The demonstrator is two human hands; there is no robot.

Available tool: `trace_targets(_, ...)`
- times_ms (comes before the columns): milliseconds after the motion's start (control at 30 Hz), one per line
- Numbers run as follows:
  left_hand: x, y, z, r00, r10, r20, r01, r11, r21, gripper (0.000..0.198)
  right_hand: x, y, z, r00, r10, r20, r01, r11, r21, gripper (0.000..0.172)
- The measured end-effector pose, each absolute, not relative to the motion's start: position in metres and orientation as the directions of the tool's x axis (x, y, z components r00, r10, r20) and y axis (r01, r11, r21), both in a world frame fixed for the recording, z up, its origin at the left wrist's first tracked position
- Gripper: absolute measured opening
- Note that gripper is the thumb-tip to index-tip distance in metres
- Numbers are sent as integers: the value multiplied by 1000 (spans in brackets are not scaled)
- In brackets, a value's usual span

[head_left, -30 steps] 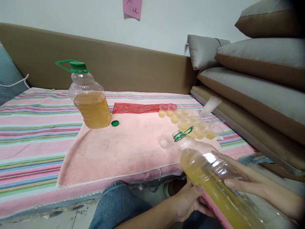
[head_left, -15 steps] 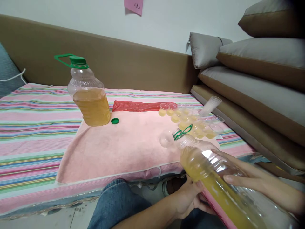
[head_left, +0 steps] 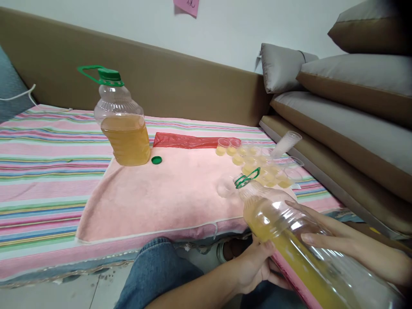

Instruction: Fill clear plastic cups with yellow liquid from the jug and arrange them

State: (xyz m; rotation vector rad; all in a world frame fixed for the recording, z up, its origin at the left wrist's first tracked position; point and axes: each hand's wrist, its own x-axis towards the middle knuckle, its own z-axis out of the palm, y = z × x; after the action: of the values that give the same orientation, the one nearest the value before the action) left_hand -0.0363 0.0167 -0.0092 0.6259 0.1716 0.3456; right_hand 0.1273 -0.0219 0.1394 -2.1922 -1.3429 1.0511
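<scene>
I hold a large clear jug of yellow liquid [head_left: 289,240] tilted, its uncapped mouth with a green ring pointing at an empty clear cup [head_left: 225,187] on the pink towel [head_left: 154,197]. My left hand [head_left: 257,268] is wrapped under the jug's lower side. My right hand [head_left: 325,234] lies over its upper side, fingers pressed along the plastic. Several small cups of yellow liquid [head_left: 254,165] cluster beyond the jug's mouth. A loose green cap [head_left: 156,160] lies beside a second, capped jug [head_left: 121,122].
A striped sheet [head_left: 41,163] covers the bed under the towel. A red plastic bag [head_left: 189,140] lies at the towel's far edge. A stack of empty cups [head_left: 285,144] leans at the right. Cushions [head_left: 347,94] are piled at the right. My knee in jeans [head_left: 157,270] is below.
The view has drifted slightly right and down. The tilted jug and both hands keep nearly the same pose near the empty cup.
</scene>
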Motion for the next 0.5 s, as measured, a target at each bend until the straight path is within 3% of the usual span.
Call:
trace_targets(167, -36, 16, -13, 930, 367, 17, -300, 731, 612, 87, 125, -21, 142, 248, 862, -443, 608, -494, -621, 89)
trace_targets(500, -34, 16, -17, 933, 360, 17, -303, 758, 577, 90, 126, -18, 143, 260, 843, -471, 623, -519, -585, 96)
